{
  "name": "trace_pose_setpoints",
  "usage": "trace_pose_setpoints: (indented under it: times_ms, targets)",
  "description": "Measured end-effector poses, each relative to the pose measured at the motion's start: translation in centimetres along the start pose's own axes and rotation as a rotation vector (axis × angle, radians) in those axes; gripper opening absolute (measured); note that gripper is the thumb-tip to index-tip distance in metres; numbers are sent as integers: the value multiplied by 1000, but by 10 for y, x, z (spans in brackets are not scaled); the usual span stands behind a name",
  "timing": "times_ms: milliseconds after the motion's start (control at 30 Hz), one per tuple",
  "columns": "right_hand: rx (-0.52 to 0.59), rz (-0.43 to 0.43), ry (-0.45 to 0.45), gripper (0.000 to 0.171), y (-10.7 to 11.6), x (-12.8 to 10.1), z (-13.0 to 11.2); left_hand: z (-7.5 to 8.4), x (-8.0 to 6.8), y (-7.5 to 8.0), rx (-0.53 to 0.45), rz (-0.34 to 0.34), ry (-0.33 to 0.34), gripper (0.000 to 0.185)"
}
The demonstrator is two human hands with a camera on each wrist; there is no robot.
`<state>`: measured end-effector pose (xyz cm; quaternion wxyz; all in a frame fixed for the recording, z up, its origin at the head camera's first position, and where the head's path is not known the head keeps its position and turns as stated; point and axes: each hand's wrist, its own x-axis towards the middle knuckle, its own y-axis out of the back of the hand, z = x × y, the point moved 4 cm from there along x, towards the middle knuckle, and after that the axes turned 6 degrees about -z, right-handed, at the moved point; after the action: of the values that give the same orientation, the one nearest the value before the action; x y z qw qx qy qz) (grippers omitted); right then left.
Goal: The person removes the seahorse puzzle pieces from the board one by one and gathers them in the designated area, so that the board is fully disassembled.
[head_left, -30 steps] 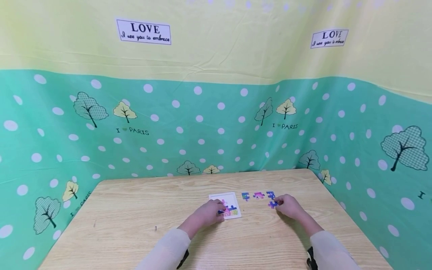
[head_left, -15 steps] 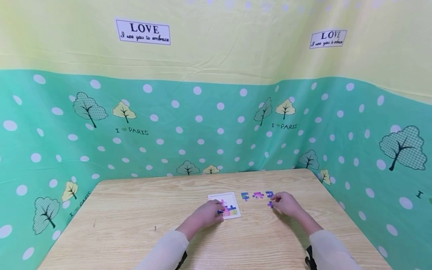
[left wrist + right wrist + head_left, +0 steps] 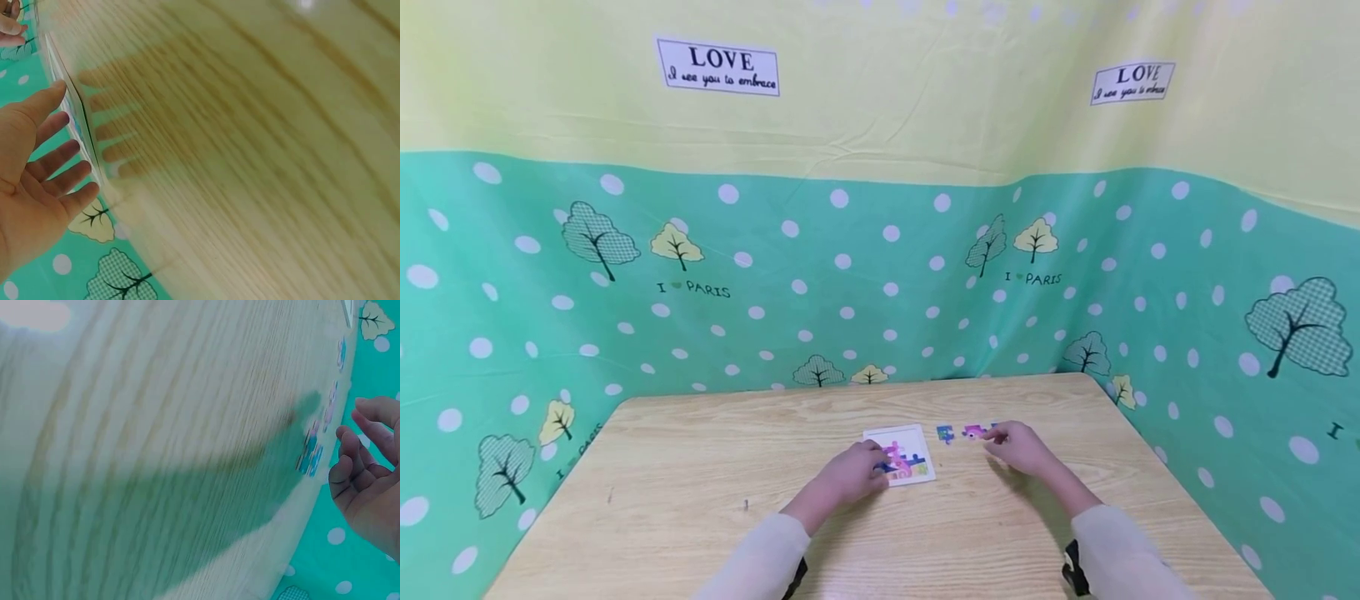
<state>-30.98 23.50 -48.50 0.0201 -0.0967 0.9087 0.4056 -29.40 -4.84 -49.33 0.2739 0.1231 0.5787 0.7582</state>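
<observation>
A white-framed jigsaw tray (image 3: 922,450) lies on the table with joined pink, blue and yellow pieces (image 3: 904,462) in its lower part. My left hand (image 3: 853,473) is at the tray's left edge, its fingers extended and spread beside the rim in the left wrist view. To the right of the tray lie a blue-green jigsaw piece (image 3: 945,434) and a pink one (image 3: 972,432). My right hand (image 3: 1024,448) hovers low by the pink piece, fingers loosely bent around nothing. Two more jigsaw pieces (image 3: 309,450) lie on the table in the right wrist view, mostly hidden by this hand from the head.
The wooden table (image 3: 700,483) runs back to a green and yellow printed curtain (image 3: 775,250), which also closes in both sides. A tiny dark mark (image 3: 746,504) shows on the wood left of the left forearm.
My right hand has moved left and slightly away from me, from the rightmost pieces to the pink one. The left hand has shifted slightly left, uncovering more of the tray.
</observation>
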Motion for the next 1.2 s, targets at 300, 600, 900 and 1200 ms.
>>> trace_pose_setpoints:
  times_ms: [300,600,900,1200]
  targets:
    - [35,-6,24,19,-15,8,-16,-9,-3,1,-14,16,14,39]
    - [23,-31,36,15,-31,16,-31,-12,-4,-1,-42,29,4,36]
    - [42,-70,64,16,-45,20,-43,-12,-4,-2,-83,18,10,35]
    - [21,-74,103,21,-52,24,-54,-11,-3,1,-110,8,33,35]
